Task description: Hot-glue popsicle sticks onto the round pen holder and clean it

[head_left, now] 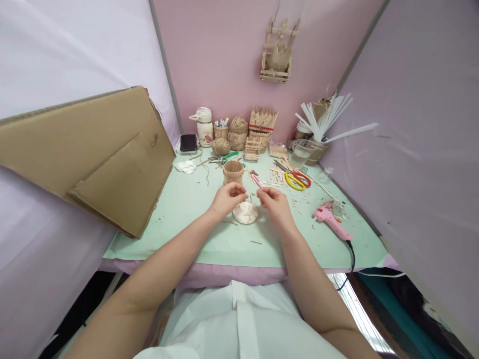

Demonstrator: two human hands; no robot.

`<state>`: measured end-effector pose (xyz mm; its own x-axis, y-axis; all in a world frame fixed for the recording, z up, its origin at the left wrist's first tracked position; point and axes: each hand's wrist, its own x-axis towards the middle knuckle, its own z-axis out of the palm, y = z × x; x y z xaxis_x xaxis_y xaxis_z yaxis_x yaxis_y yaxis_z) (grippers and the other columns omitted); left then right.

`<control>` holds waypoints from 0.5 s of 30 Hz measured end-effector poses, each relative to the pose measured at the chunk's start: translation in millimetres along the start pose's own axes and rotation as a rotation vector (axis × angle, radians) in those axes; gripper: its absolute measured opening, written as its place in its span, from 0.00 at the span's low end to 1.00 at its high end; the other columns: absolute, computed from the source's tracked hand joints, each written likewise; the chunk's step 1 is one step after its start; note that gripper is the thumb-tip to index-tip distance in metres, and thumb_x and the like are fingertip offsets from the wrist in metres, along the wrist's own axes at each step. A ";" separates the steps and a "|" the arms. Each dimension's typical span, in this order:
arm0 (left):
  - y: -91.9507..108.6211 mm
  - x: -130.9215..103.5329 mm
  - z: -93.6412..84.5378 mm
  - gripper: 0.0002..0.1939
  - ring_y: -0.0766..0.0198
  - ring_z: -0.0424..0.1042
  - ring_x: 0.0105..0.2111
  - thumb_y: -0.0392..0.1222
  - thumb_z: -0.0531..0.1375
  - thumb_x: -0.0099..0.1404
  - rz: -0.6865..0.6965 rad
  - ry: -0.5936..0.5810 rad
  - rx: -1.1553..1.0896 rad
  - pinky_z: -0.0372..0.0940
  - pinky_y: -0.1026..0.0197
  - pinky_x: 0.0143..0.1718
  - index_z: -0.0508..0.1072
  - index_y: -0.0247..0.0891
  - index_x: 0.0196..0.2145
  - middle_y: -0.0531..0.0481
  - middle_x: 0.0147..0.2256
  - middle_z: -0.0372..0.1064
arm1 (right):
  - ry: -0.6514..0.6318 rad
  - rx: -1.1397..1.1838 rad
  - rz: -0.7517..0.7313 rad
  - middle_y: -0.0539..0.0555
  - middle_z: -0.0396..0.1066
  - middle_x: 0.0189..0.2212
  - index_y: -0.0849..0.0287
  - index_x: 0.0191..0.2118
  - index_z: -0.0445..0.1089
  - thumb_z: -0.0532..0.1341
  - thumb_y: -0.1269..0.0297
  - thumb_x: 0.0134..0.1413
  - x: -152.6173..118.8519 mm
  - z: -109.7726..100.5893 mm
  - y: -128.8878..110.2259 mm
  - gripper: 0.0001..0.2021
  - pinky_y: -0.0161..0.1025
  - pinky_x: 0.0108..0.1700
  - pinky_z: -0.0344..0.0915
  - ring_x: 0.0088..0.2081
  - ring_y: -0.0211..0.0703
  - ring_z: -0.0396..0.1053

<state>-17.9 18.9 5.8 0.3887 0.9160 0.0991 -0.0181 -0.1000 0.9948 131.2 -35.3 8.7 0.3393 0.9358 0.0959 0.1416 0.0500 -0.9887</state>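
Observation:
My left hand (229, 197) is closed in a pinch above the near side of a small wooden-stick cup (233, 172). Its fingertips may hold something tiny, too small to make out. A short gap away, my right hand (275, 201) also pinches, with thumb and index finger together; what it holds, if anything, is unclear. A pink pen-like tool (256, 180) shows just beyond the right fingers, and I cannot tell whether they touch it. Below and between both hands lies a white round disc (245, 214) with small bits on it.
Yellow-and-red-handled scissors (297, 180) and a pink glue gun (333, 223) lie to the right. Green-handled pliers (226, 157) are behind the cup. A large cardboard panel (123, 149) stands left. A bottle (204, 128), twine ball (220, 146) and clear plastic cup (300, 153) stand at the back.

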 end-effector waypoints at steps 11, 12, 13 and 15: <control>2.4 -1.1 -0.1 0.14 0.69 0.67 0.25 0.42 0.67 0.45 -0.145 -0.045 -0.060 0.62 0.64 0.29 0.71 0.34 0.29 0.52 0.25 0.70 | -0.029 -0.770 -0.102 0.54 0.71 0.27 0.57 0.26 0.71 0.53 0.67 0.48 9.0 -52.2 31.3 0.09 0.39 0.35 0.56 0.31 0.44 0.65; 2.1 -0.9 -0.3 0.14 0.69 0.67 0.25 0.42 0.68 0.45 -0.161 -0.049 -0.069 0.62 0.64 0.29 0.71 0.34 0.29 0.52 0.25 0.70 | -0.051 -0.792 -0.108 0.55 0.72 0.28 0.57 0.26 0.72 0.53 0.68 0.48 9.2 -50.2 33.6 0.10 0.39 0.36 0.56 0.32 0.45 0.66; 1.8 -0.8 -0.7 0.14 0.69 0.67 0.25 0.42 0.68 0.44 -0.175 -0.057 -0.078 0.63 0.64 0.29 0.71 0.34 0.28 0.52 0.24 0.70 | -0.059 -0.813 -0.119 0.56 0.72 0.30 0.57 0.27 0.73 0.53 0.68 0.49 9.3 -48.3 34.7 0.11 0.40 0.37 0.57 0.33 0.45 0.66; 1.3 -0.5 -1.7 0.14 0.69 0.67 0.25 0.43 0.68 0.45 -0.190 -0.082 -0.094 0.63 0.64 0.30 0.71 0.33 0.28 0.51 0.24 0.70 | -0.035 -0.845 -0.151 0.58 0.72 0.33 0.58 0.30 0.74 0.52 0.68 0.50 8.7 -47.7 32.5 0.12 0.41 0.39 0.57 0.36 0.47 0.67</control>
<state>-19.7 19.0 7.1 0.4670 0.8798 -0.0889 -0.0213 0.1117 0.9935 183.1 -42.1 -17.1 0.2345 0.9509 0.2021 0.8327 -0.0892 -0.5464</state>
